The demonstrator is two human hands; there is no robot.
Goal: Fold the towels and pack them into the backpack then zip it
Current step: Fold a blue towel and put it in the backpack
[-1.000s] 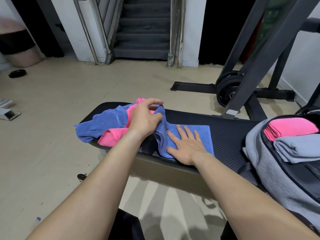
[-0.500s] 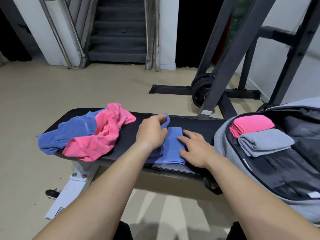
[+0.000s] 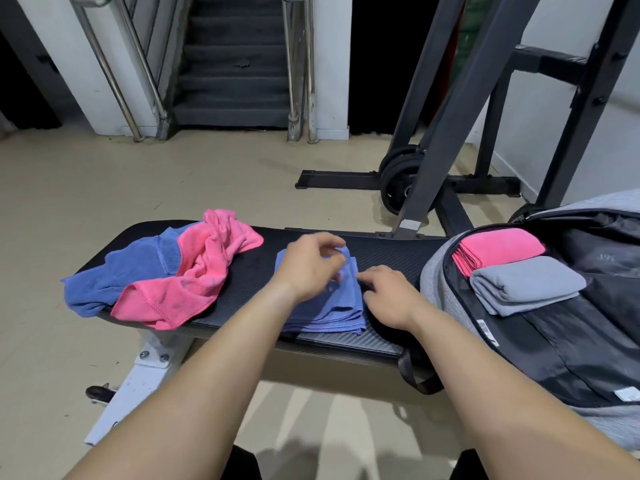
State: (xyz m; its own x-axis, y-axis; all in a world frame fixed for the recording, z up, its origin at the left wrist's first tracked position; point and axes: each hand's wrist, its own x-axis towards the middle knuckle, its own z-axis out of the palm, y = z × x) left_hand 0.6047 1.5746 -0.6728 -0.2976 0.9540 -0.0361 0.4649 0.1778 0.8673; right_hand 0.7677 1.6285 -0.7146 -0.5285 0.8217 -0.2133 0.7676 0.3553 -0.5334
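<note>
Your left hand (image 3: 308, 268) hangs over the folded blue microfibre towel (image 3: 332, 313), fingers loosely curled and smeared by motion blur. A blue corner shows past the fingertips, but whether you are pinching it or not cannot be told.

Your right hand (image 3: 388, 296) sits just right of the left, knuckles up, with bent fingers (image 3: 363, 282) meeting the towel's right edge. The thumb is hidden, so whether this hand nips the cloth or only touches it cannot be told either.

The folded towel lies flat under both hands as a neat layered rectangle, on the black ribbed padded bench (image 3: 381, 258), near its front edge.

Left of your hands, apart from the folded towel, two unfolded cloths lie heaped on the same bench. A crumpled pink microfibre towel (image 3: 194, 275) overlaps a crumpled blue microfibre towel (image 3: 114, 275) that droops over the bench's left end.

Just right of your right hand stands the grey fabric backpack (image 3: 440, 282), unzipped, its dark lining exposed. Inside it, a folded pink towel (image 3: 498, 247) sits at the far side and a folded grey towel (image 3: 526, 285) lies directly in front of it, the two touching.

Beyond the hands, on the beige floor, a black steel rack (image 3: 446, 133) stands with black weight plates (image 3: 398, 181) at its foot. Farther back is a grey staircase (image 3: 235, 64) with metal handrails.
</note>
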